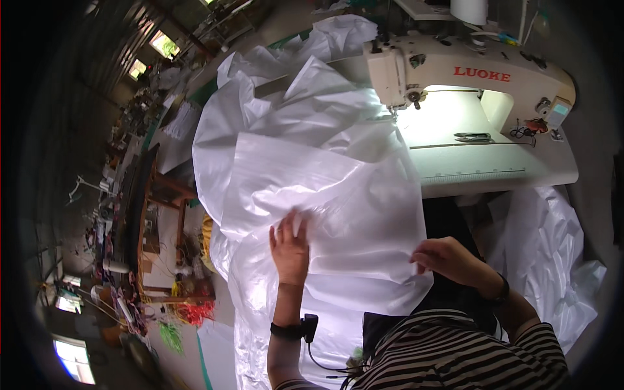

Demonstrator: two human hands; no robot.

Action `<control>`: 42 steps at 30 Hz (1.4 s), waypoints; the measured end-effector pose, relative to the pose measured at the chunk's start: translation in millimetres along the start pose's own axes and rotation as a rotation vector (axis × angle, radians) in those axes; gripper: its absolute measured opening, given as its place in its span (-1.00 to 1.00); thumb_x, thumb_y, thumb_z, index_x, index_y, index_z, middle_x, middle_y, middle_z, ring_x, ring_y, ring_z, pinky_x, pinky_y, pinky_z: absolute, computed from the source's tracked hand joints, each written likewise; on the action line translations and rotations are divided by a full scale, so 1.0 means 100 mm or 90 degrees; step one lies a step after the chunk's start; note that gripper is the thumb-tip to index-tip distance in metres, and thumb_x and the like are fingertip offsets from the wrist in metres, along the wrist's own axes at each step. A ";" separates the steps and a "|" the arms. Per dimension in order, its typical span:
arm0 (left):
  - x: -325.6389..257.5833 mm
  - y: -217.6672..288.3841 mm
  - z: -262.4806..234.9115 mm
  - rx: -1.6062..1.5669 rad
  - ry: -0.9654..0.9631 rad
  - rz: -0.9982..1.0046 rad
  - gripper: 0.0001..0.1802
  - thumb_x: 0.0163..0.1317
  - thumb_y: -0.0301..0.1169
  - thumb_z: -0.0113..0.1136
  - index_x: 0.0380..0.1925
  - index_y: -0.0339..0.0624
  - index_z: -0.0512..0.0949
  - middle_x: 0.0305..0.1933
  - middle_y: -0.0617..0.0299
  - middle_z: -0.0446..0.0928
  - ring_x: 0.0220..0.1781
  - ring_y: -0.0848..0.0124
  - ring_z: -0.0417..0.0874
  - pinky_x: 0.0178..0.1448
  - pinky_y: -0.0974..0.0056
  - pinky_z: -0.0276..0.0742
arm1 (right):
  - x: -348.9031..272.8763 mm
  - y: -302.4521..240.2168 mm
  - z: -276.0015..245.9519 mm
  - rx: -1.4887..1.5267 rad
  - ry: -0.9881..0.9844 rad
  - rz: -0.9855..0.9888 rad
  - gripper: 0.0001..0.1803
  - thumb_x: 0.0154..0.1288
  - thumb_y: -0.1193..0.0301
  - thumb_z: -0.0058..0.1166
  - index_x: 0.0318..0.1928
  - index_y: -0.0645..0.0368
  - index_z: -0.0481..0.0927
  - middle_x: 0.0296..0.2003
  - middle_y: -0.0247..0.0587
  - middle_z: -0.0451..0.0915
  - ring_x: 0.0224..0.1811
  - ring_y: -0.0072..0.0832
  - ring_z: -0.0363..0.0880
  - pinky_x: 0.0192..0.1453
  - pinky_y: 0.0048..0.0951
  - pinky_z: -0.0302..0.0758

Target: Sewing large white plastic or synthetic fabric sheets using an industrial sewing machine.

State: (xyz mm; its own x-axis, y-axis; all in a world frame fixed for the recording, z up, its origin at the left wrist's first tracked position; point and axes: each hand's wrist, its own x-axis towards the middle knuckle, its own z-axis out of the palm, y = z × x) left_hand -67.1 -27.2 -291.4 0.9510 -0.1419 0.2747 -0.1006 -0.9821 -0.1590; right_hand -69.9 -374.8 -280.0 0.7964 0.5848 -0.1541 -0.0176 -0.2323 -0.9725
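white sheeting (325, 188): thin, glossy, woven-looking material, a large loose panel draped from the bed of the sewing machine (468, 84) down over the person's lap. upper end bunched and folded under the machine head, near the needle; lower edge hangs free just above the striped top.

left hand (290, 250): laid flat on the panel, fingers spread and open, palm down, pressing or smoothing the sheet. nothing gripped. a dark band with a small device sits on the wrist.

right hand (448, 259): at the right edge of the same panel, fingers curled onto the border in a pinch; appears closed on the edge, though the fingertips are partly hidden by the material.

sewing machine: cream industrial model, lamp lit over the needle plate, on a pale table (513, 172). a small dark tool (472, 137) lies on the bed, well apart from both hands.

further sheeting (552, 260): more of the same white material heaped to the person's right, below the table edge.

progress, as judged: the panel is being flattened and aligned on the lap; whether a seam has already been run cannot be told. the portion under the hands lies away from the needle, so feeding it through seems left to do.

surroundings: cluttered workshop floor and benches (156, 214) at left.
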 end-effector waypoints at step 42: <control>-0.07 1.13 -0.68 -0.700 -0.078 0.018 -0.86 0.11 -0.67 0.32 -0.40 -0.22 0.58 -0.53 0.22 0.61 -0.50 0.49 0.64 -0.43 0.35 0.51 | -0.07 0.32 0.01 -0.049 0.204 -0.093 -0.68 0.45 0.30 0.10 0.05 0.29 0.54 -0.16 -0.12 0.66 -0.13 -0.49 0.68 -0.03 -0.47 0.62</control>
State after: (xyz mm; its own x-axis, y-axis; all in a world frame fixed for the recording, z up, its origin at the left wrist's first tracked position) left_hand -104.8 -145.5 -246.7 0.9607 -0.2124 0.1785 -0.2695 -0.5612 0.7826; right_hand -76.6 -385.6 -310.5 0.9363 0.3459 0.0601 0.1466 -0.2296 -0.9622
